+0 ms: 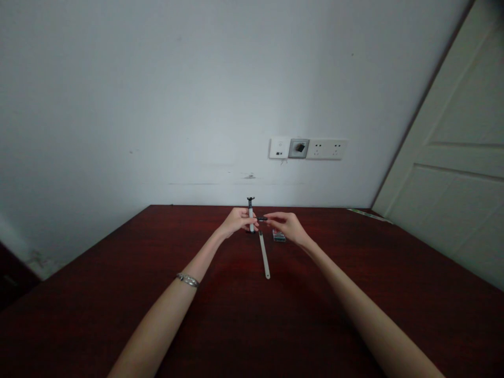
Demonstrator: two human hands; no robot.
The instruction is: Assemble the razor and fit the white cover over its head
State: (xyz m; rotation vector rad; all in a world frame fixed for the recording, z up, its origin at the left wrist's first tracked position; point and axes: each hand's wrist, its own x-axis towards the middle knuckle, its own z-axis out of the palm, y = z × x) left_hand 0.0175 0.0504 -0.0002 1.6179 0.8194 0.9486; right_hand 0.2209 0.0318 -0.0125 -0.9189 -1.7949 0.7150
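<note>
Near the far part of the table, my left hand (236, 221) is closed around a white stick with black ends (251, 214). The stick stands upright, and its black top spreads into a small fork. My right hand (289, 227) pinches a small dark piece (262, 218) between thumb and fingers, level with the stick and close to my left fingertips. Whether the piece touches the stick I cannot tell. Below the hands lies a long pale flat strip (264, 257) with a dark upper end. A small box (279, 237) sits under my right hand, partly covered by it.
The dark red wooden table (236, 325) runs back to a pale wall. Sockets and switches (307, 149) are set in the wall above it. A thin green-and-white strip (369, 214) lies at the far right edge, beside a white panelled door (452, 157).
</note>
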